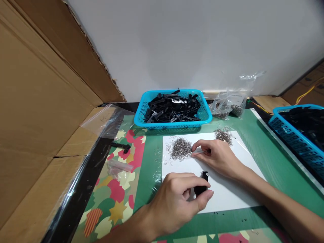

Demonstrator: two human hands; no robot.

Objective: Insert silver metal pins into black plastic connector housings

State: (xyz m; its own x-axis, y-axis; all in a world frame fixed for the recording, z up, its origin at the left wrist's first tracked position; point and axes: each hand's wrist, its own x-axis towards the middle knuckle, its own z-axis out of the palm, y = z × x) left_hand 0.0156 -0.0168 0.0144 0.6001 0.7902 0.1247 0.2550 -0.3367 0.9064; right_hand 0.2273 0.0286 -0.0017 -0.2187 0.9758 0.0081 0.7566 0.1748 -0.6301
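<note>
My left hand (177, 197) is closed around a small black plastic part (201, 188), gripping it between thumb and fingers above the white sheet (227, 194). Its top end sticks up past the fingers. My right hand (220, 157) pinches at the right edge of a pile of small bent metal wire pieces (181, 149). What lies between those fingertips is too small to make out. Behind the right hand sits a second pile of similar metal pieces (223, 135), partly covered by the hand.
A blue basket (173, 125) full of black plastic parts stands at the back. Another blue basket (298, 130) is at the right. Clear bags (229, 104) of metal pieces lie behind. A black part (123, 146) and a plastic bag (118, 168) lie left, near cardboard (37, 84).
</note>
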